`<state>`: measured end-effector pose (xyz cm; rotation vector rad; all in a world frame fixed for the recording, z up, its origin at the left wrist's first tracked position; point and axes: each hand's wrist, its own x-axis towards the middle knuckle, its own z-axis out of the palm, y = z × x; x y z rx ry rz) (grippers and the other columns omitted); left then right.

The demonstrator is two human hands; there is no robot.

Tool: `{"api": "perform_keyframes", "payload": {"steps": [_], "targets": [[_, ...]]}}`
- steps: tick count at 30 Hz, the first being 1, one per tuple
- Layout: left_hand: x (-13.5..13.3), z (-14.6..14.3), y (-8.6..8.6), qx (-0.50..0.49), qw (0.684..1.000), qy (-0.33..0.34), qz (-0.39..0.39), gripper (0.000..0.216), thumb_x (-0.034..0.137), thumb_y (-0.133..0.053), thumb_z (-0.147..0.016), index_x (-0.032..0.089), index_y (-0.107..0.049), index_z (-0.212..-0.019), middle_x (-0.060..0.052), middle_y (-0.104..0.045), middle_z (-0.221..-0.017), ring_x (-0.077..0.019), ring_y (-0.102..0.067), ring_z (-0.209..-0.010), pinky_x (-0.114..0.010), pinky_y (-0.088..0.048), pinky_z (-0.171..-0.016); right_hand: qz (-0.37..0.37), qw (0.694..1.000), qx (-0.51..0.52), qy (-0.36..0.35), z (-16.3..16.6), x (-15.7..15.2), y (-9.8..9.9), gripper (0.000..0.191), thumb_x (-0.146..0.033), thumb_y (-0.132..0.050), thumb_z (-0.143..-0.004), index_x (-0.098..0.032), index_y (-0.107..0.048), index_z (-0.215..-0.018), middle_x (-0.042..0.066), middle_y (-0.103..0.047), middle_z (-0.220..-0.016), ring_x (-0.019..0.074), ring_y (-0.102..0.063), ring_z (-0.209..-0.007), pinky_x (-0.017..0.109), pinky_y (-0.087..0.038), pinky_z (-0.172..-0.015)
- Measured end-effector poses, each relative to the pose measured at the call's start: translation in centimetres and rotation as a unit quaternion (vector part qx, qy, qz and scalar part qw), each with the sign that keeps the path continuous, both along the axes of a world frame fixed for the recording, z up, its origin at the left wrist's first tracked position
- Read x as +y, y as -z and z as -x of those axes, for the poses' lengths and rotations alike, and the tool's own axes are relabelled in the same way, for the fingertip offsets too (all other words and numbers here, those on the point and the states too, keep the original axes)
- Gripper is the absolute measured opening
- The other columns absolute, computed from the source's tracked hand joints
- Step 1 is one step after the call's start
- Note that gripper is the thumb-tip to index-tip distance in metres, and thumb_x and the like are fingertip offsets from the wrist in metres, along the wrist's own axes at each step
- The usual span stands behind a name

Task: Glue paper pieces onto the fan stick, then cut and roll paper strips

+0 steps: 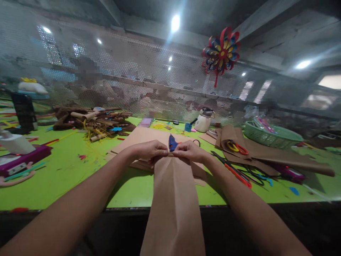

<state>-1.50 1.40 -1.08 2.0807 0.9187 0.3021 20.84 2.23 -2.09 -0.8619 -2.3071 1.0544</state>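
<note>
A long strip of brown kraft paper (174, 199) hangs over the table's front edge toward me, with a crease down its middle. My left hand (150, 151) pinches its far end from the left, and my right hand (190, 151) pinches the same end from the right, thumbs nearly meeting. Just beyond my fingertips lies a blue glue gun (173, 142), its lower part hidden by my hands. Flat brown paper sheets (144, 135) are spread on the table under and behind my hands.
Orange-handled scissors (234, 174) and a roll of brown paper (231, 137) lie at right, near a green basket (274, 135). Brown scraps (98, 122) are heaped at back left. A purple power strip (26, 160) sits far left; a white jug (204, 121) stands behind.
</note>
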Motion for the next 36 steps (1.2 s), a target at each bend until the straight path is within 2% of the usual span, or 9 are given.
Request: {"api": "perform_keyframes", "payload": {"steps": [6,12,18,21,24,27,29,33,36], "targets": [[-0.2,0.4,-0.5,-0.025,0.999,0.022,0.037,0.041,0.056,-0.046,-0.082,0.017,-0.049,-0.072,0.004,-0.046,-0.05,-0.0083,-0.04,-0.039,-0.021,-0.029,-0.042,0.029,0.998,0.039,0.035,-0.7,0.7,0.1,0.041,-0.052,-0.065,-0.069,-0.012,-0.058,-0.064,-0.006,-0.045,-0.045,0.0042,-0.035,-0.039,0.019,-0.023,-0.038],[-0.2,0.3,-0.1,-0.046,0.996,0.001,0.071,0.04,0.057,-0.049,-0.079,0.018,-0.049,-0.071,0.005,-0.044,-0.048,-0.0094,-0.04,-0.037,-0.022,-0.025,-0.04,0.064,0.994,0.067,0.059,-1.3,0.9,0.2,0.038,-0.049,-0.07,-0.066,-0.013,-0.056,-0.061,-0.006,-0.046,-0.045,0.0044,-0.04,-0.039,0.017,-0.03,-0.037],[0.3,1.1,0.0,-0.071,0.996,-0.018,0.049,0.042,0.056,-0.058,-0.074,0.016,-0.05,-0.064,0.004,-0.041,-0.054,-0.0075,-0.035,-0.045,-0.022,-0.023,-0.045,0.145,0.986,0.079,0.014,-3.6,1.7,0.1,0.036,-0.047,-0.068,-0.071,-0.012,-0.058,-0.07,-0.003,-0.056,-0.046,0.0048,-0.042,-0.034,0.017,-0.031,-0.035],[0.2,1.7,-0.1,-0.097,0.991,-0.036,0.091,0.04,0.054,-0.059,-0.074,0.017,-0.048,-0.065,0.006,-0.037,-0.053,-0.0069,-0.032,-0.043,-0.023,-0.021,-0.043,0.171,0.971,0.165,0.037,-4.7,2.6,0.4,0.036,-0.045,-0.068,-0.071,-0.011,-0.058,-0.073,0.002,-0.061,-0.053,0.0071,-0.049,-0.04,0.019,-0.038,-0.041],[-0.1,1.6,-0.2,-0.131,0.986,-0.026,0.105,0.038,0.052,-0.057,-0.077,0.017,-0.047,-0.066,0.007,-0.035,-0.051,-0.0063,-0.03,-0.04,-0.023,-0.019,-0.04,0.153,0.955,0.247,0.055,-4.1,2.5,0.5,0.032,-0.039,-0.071,-0.07,-0.012,-0.061,-0.083,0.003,-0.064,-0.067,0.0085,-0.055,-0.053,0.022,-0.045,-0.052],[-0.3,1.0,-0.2,-0.157,0.983,-0.019,0.094,0.037,0.051,-0.056,-0.079,0.016,-0.049,-0.069,0.006,-0.038,-0.049,-0.0057,-0.03,-0.039,-0.022,-0.017,-0.04,0.149,0.957,0.25,0.006,-2.3,1.4,0.3,0.047,-0.031,-0.074,-0.068,-0.017,-0.06,-0.11,0.007,-0.065,-0.095,0.0137,-0.061,-0.079,0.028,-0.049,-0.072],[-0.6,0.5,-0.1,-0.172,0.979,-0.011,0.11,0.036,0.05,-0.056,-0.08,0.016,-0.051,-0.071,0.006,-0.04,-0.048,-0.0054,-0.03,-0.038,-0.023,-0.017,-0.04,0.144,0.963,0.226,-0.027,-1.1,0.5,0.0,0.054,-0.031,-0.074,-0.067,-0.019,-0.058,-0.117,0.009,-0.063,-0.104,0.0174,-0.06,-0.089,0.032,-0.049,-0.079],[-1.2,-0.7,0.4,-0.204,0.962,0.008,0.183,0.035,0.051,-0.056,-0.079,0.016,-0.051,-0.077,0.007,-0.039,-0.045,-0.0056,-0.03,-0.035,-0.023,-0.016,-0.039,0.105,0.972,0.198,-0.071,0.2,-0.4,-0.5,0.033,-0.038,-0.071,-0.068,-0.015,-0.068,-0.093,0.008,-0.064,-0.095,0.0188,-0.058,-0.084,0.031,-0.048,-0.074],[-1.4,-1.3,0.8,-0.242,0.941,0.006,0.235,0.036,0.049,-0.062,-0.076,0.015,-0.05,-0.075,0.007,-0.041,-0.048,-0.0049,-0.032,-0.037,-0.021,-0.018,-0.039,0.058,0.977,0.193,-0.062,0.2,-0.5,-0.7,0.027,-0.041,-0.07,-0.068,-0.015,-0.068,-0.078,0.007,-0.064,-0.092,0.0182,-0.058,-0.082,0.029,-0.047,-0.071]]}}
